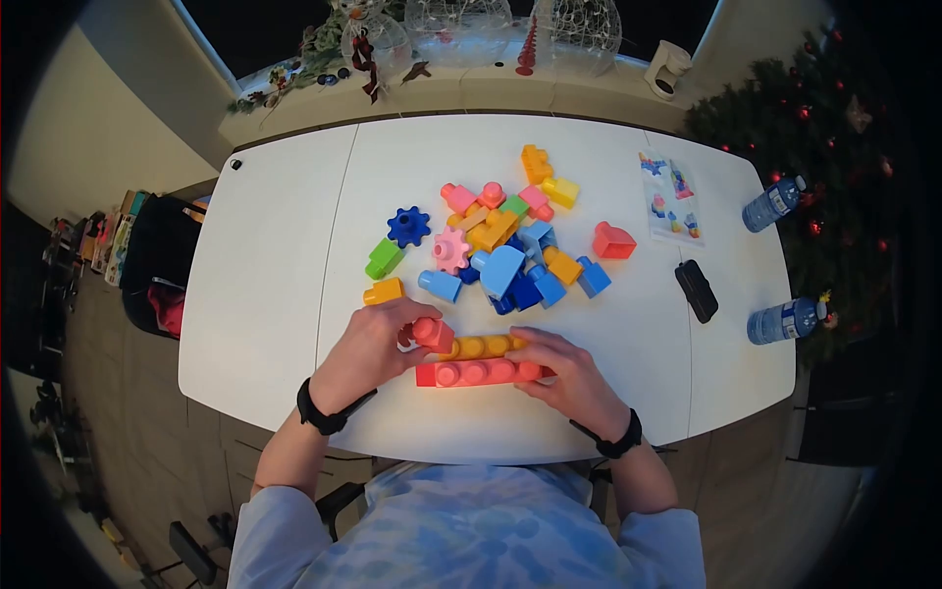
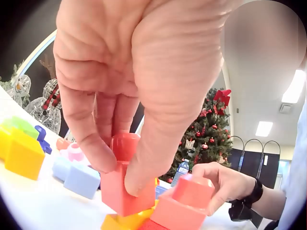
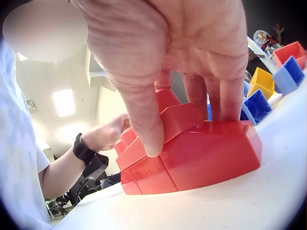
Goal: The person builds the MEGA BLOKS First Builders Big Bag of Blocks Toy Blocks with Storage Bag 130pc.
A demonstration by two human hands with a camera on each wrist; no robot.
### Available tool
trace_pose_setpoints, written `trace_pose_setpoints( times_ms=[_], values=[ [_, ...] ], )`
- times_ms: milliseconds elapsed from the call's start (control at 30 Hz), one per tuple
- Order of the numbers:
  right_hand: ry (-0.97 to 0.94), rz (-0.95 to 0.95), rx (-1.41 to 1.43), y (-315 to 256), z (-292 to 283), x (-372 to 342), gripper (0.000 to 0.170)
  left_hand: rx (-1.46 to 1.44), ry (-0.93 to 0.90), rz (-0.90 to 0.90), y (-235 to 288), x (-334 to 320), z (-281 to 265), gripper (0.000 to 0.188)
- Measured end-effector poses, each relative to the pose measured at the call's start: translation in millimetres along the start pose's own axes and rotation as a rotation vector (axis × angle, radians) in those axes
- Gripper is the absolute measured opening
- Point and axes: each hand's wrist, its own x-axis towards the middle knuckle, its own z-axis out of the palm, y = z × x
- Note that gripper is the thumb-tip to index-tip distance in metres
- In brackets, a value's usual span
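My left hand [image 1: 365,346] pinches a small red toy building block [image 2: 128,184] between thumb and fingers, at the left end of a row of yellow studs [image 1: 473,348]. In the left wrist view that block stands close over a yellow piece [image 2: 127,221]. Nearer my body runs a long row of red building blocks [image 1: 481,372], side by side with the yellow studs. At its right end my right hand [image 1: 564,373] grips the row, thumb [image 3: 151,136] on the near side and fingers beyond. The right wrist view shows red blocks stacked under this hand; its palm hides part of them.
A loose pile of coloured blocks [image 1: 500,231] lies beyond the hands, with a blue gear [image 1: 408,227] and a pink gear [image 1: 450,249]. To the right are a picture sheet [image 1: 672,199], a black case [image 1: 696,292] and water bottles [image 1: 782,322] on the white table [image 1: 255,285].
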Motion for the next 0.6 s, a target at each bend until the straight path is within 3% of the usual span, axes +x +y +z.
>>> trace_pose_setpoints(
  times_ms=[167,333,433,600],
  values=[
    [0.009,0.011,0.008,-1,0,0,0.044,-0.086,-0.079,-0.097,1,-14,11,0.046],
    [0.012,0.012,-0.014,-1,1,0,0.043,-0.229,-0.07,0.107,-1,-27,20,0.065],
    [0.008,0.026,-0.011,-3,0,1,0.043,-0.264,-0.058,0.0,-7,-28,38,0.07],
    [0.01,0.016,-0.011,-4,0,0,0.042,-0.22,-0.048,-0.009,-13,-26,42,0.068]
  ],
)
